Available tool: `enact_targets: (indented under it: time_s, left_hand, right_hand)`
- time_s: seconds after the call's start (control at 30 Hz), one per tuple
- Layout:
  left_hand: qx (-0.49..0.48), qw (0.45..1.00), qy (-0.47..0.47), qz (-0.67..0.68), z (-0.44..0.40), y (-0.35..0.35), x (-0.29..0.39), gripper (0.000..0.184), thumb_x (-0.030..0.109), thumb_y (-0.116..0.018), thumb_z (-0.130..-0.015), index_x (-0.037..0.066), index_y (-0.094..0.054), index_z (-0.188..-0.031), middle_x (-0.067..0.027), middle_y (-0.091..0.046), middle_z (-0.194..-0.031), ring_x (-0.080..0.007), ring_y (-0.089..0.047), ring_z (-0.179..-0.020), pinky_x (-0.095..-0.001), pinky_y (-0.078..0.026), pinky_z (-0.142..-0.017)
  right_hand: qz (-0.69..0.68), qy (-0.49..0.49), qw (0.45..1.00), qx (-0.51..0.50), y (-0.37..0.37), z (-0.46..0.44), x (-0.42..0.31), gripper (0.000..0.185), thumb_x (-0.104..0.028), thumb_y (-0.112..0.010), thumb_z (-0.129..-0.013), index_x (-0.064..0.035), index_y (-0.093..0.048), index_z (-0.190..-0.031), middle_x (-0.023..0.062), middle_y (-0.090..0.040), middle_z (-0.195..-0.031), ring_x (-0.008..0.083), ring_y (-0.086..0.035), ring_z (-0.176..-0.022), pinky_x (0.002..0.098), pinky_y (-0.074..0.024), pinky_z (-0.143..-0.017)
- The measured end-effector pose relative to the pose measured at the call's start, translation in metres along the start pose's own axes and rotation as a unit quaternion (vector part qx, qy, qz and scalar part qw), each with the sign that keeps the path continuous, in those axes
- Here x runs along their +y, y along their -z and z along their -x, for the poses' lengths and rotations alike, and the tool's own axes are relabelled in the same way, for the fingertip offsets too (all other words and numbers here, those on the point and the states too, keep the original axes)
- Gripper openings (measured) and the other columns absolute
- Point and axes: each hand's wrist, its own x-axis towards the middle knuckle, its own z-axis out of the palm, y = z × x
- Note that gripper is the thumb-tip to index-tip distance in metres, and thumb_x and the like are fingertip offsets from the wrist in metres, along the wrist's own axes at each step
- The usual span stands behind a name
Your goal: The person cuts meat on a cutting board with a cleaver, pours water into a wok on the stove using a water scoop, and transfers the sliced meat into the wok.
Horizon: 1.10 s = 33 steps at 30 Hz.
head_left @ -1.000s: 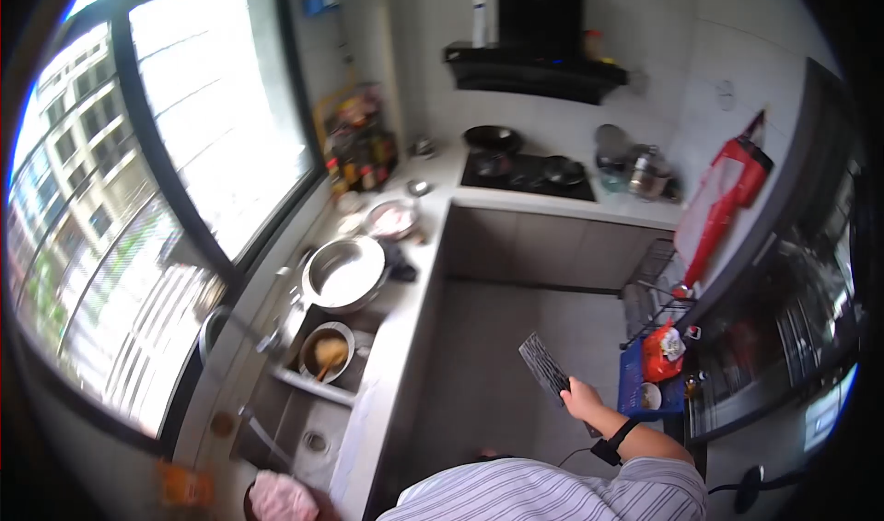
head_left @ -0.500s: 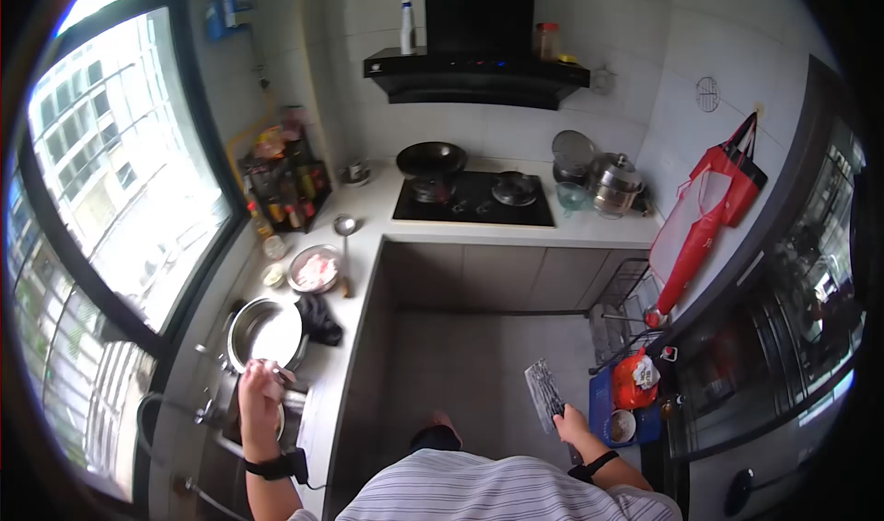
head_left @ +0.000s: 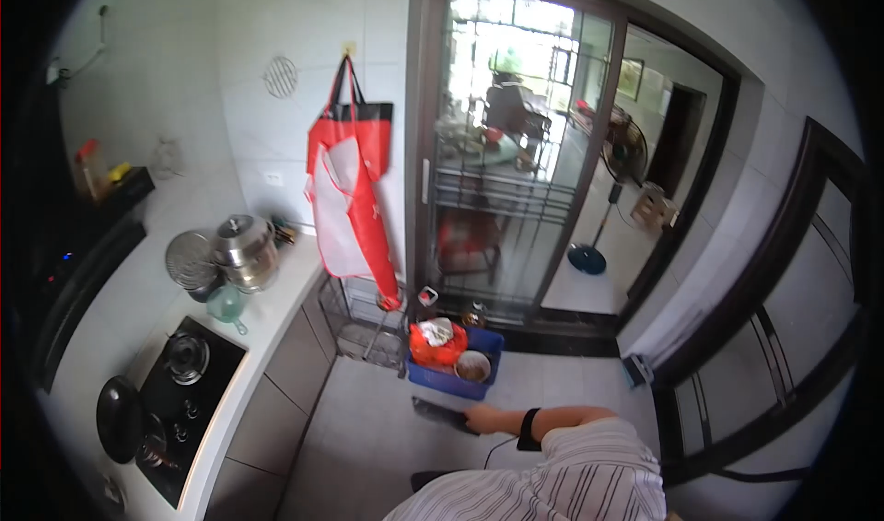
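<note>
My right hand (head_left: 479,418) is closed round the handle of a cleaver (head_left: 438,413), holding it out over the floor with its blade pointing left. Just beyond the cleaver sits a blue basket (head_left: 446,386). Inside it are a red plastic bag (head_left: 433,348) with something white on top and a bowl (head_left: 473,365) with brownish contents. Knife and basket appear apart. My left hand is out of sight.
A gas stove (head_left: 196,392) and a steel pot (head_left: 247,249) are on the counter to the left. Red and white aprons or bags (head_left: 368,226) hang on the wall. A metal rack (head_left: 364,337) stands near the sliding glass door (head_left: 502,171).
The view has swung right, from the sink side toward the sliding door. My left hand has left the picture. The cleaver, still in my right hand, now lies flatter and closer to the basket.
</note>
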Motion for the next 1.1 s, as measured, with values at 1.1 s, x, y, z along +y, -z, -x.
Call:
enact_targets:
  time_s: [1.1]
  left_hand:
    - [0.903, 0.386, -0.088, 0.166, 0.96, -0.034, -0.05, 0.021, 0.0, -0.045, -0.081, 0.01, -0.056, -0.094, 0.0016, -0.056, -0.083, -0.006, -0.054, -0.067, -0.0189, -0.046, -0.056]
  right_hand:
    - [0.145, 0.813, 0.509, -0.245, -0.104, 0.2, -0.264, 0.036, -0.019, -0.053, -0.083, 0.0026, -0.049, -0.112, 0.0282, -0.059, -0.088, 0.0437, -0.057, -0.085, 0.0483, -0.0456, -0.073]
